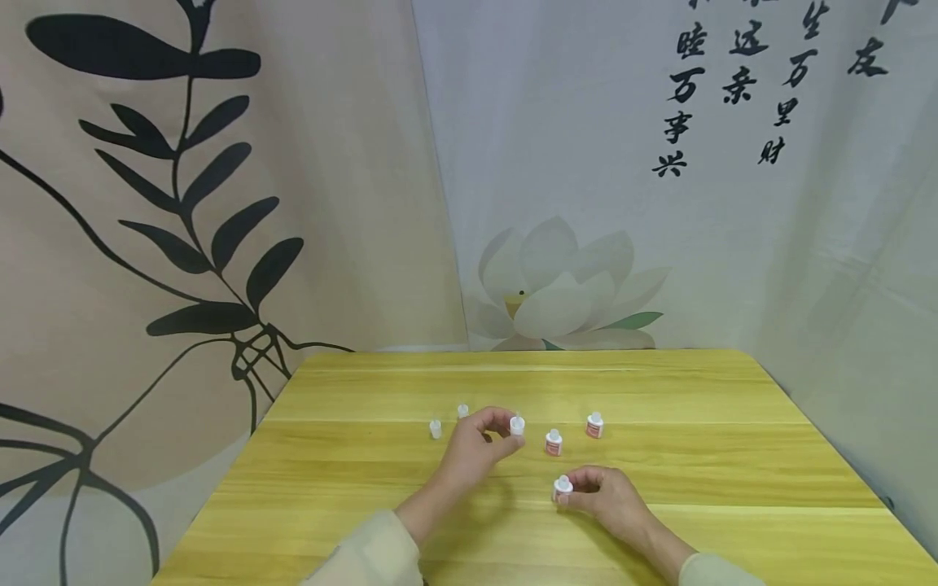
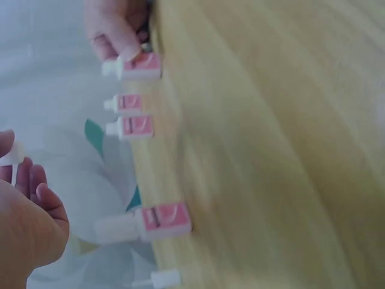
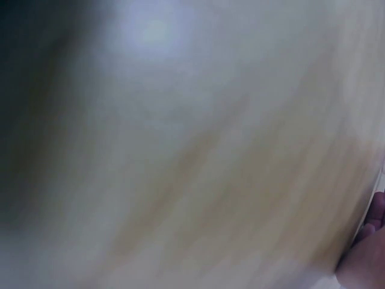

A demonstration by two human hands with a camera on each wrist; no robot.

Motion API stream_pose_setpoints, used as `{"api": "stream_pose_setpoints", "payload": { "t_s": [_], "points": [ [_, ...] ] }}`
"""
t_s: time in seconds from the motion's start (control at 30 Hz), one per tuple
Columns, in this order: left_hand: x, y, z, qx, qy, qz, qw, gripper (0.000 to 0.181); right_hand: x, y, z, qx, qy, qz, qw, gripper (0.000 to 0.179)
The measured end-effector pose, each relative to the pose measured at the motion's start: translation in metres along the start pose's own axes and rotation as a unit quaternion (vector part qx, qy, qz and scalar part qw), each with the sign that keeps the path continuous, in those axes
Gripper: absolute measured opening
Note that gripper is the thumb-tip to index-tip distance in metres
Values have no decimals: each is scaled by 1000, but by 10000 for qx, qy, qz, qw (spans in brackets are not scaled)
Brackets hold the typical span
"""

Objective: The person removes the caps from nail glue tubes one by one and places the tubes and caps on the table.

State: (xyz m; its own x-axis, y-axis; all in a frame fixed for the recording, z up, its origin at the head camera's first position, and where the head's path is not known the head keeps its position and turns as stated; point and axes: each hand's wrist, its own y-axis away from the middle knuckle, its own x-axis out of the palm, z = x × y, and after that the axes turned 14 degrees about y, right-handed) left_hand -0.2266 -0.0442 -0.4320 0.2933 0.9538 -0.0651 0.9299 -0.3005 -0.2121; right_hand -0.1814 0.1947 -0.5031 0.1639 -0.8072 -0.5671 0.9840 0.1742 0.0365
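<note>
My left hand (image 1: 472, 448) pinches a small white cap (image 1: 517, 426) above the table; a thin stem on it shows in the left wrist view. Lower and to the right, my right hand (image 1: 611, 500) holds a small white bottle (image 1: 563, 486) between thumb and fingers. That bottle has a pink label and a narrow white neck. Two similar bottles stand beyond the hands, a nearer bottle (image 1: 554, 442) and a farther bottle (image 1: 594, 425). The left wrist view also has a bottle with a tall white cap (image 2: 165, 221) and a loose white cap (image 2: 165, 279) with a stem.
All this is on a yellow wood-grain table (image 1: 733, 456). Behind it hangs a cloth (image 1: 366, 203) with printed leaves, a lotus and writing. Left of my left hand are two small white pieces, one nearer piece (image 1: 436, 429) and one farther piece (image 1: 462, 411).
</note>
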Motion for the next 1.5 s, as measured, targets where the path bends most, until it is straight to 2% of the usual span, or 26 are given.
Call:
{"api": "stream_pose_setpoints", "payload": {
  "t_s": [0.1,0.23,0.33,0.47,0.57,0.7,0.87,1.17,1.5],
  "points": [
    [-9,-2,-4,142,33,-113,9998,20,0,0,-1,3,-9,-14,10000,26],
    [-24,-5,-4,152,-16,-387,9991,21,0,0,-2,-32,-55,-19,10000,26],
    [-35,-6,-5,65,-31,-665,9978,21,0,0,-2,-44,-104,-8,9999,26],
    [-48,1,-19,-77,-87,-946,9955,21,0,0,-1,-10,-91,-8,10000,26],
    [-65,3,-13,-172,-144,-1086,9938,22,0,0,0,13,-37,-24,10000,26],
    [-89,0,15,-326,-238,-1314,9905,23,0,0,1,29,-23,-26,10000,26],
    [-106,4,30,-512,-469,-1521,9859,22,0,1,1,37,1,-46,10000,27],
    [-122,10,49,-807,-833,-1597,9803,21,1,1,2,114,-2,-53,9999,27],
    [-132,10,65,-817,-1197,-1602,9764,17,1,1,2,142,58,-88,9998,27]
  ]
}}
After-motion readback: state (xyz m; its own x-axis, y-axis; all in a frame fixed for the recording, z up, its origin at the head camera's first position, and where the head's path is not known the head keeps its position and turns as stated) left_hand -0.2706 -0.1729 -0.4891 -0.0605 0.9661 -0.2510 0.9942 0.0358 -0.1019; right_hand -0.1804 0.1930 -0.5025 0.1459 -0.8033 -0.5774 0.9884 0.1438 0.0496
